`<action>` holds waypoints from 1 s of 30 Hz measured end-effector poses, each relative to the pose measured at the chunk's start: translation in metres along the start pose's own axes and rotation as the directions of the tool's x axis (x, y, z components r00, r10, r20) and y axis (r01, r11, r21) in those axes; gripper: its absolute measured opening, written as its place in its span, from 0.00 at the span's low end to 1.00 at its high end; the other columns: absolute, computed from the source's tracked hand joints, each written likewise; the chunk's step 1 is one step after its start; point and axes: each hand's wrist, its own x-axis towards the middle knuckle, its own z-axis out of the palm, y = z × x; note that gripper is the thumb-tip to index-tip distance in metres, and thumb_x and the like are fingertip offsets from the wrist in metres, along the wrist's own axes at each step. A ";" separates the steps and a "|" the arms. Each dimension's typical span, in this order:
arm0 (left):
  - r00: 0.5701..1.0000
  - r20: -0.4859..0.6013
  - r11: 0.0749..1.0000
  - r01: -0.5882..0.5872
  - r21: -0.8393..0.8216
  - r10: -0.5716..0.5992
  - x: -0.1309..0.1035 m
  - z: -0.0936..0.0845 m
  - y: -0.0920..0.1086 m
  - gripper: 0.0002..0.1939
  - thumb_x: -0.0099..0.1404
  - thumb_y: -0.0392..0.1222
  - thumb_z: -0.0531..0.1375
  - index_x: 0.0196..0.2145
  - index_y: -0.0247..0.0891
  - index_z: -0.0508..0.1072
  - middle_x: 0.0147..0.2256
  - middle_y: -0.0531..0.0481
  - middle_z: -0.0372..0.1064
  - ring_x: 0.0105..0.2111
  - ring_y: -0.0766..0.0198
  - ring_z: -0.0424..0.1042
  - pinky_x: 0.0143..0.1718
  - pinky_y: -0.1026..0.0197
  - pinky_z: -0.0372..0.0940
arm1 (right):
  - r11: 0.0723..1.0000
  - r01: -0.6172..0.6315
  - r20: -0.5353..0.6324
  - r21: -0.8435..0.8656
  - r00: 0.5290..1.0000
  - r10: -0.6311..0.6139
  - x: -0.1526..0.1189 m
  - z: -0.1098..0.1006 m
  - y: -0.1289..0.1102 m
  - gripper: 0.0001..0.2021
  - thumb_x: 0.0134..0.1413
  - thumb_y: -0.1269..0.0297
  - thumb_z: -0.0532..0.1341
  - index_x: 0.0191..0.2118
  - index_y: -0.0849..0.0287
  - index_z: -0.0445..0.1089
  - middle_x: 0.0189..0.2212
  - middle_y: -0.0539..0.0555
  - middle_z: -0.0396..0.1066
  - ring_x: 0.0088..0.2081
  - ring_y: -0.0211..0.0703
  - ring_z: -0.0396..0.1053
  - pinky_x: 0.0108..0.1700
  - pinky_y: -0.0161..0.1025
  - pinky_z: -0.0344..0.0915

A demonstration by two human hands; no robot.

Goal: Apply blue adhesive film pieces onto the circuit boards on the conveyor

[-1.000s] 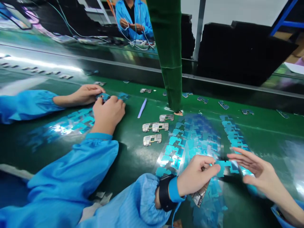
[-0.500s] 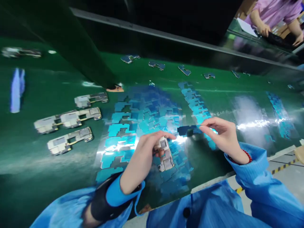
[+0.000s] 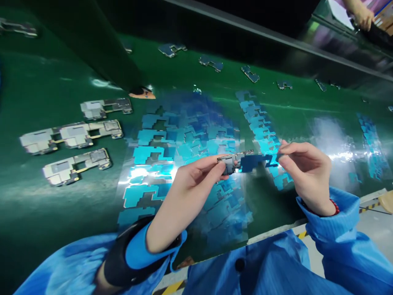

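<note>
Green bench (image 3: 70, 217) | Left fingers (image 3: 211, 176): gripping circuit board (image 3: 229, 164), now turned near level | Right fingers (image 3: 296, 147): pinching blue film (image 3: 250, 163) | Status: board and film brought together

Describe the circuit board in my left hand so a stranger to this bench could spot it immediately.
Find the green tabletop, then the broad patch of turquoise cut-outs on it. Over that patch, the left hand, with a black wristband, pinches the circuit board. Unlike the loose boards lying at picture left, it is held up off the tabletop.
</note>
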 end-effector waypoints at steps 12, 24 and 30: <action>0.995 0.055 0.992 0.086 -0.096 -0.081 -0.006 0.000 0.007 0.11 0.60 0.45 0.66 0.42 0.46 0.80 0.38 0.55 0.79 0.33 0.67 0.77 0.38 0.64 0.77 | 0.907 -0.387 0.213 0.164 0.912 0.351 0.003 0.005 0.002 0.03 0.48 0.68 0.70 0.30 0.55 0.77 0.26 0.47 0.75 0.28 0.33 0.71 0.33 0.31 0.70; 0.988 0.110 0.995 0.104 0.008 -0.104 -0.011 0.000 0.018 0.17 0.55 0.36 0.64 0.44 0.45 0.80 0.29 0.54 0.79 0.36 0.60 0.79 0.41 0.62 0.75 | 0.934 -0.354 0.211 0.057 0.918 0.335 0.002 0.006 0.000 0.04 0.48 0.71 0.70 0.30 0.54 0.78 0.26 0.47 0.76 0.28 0.34 0.72 0.32 0.31 0.71; 0.996 0.047 0.993 0.068 0.100 -0.073 -0.015 0.005 0.022 0.21 0.54 0.35 0.63 0.47 0.42 0.79 0.25 0.57 0.76 0.29 0.63 0.78 0.42 0.62 0.75 | 0.943 -0.331 0.196 0.041 0.928 0.318 0.002 0.008 -0.002 0.05 0.48 0.71 0.70 0.30 0.54 0.77 0.27 0.46 0.77 0.28 0.32 0.73 0.31 0.28 0.71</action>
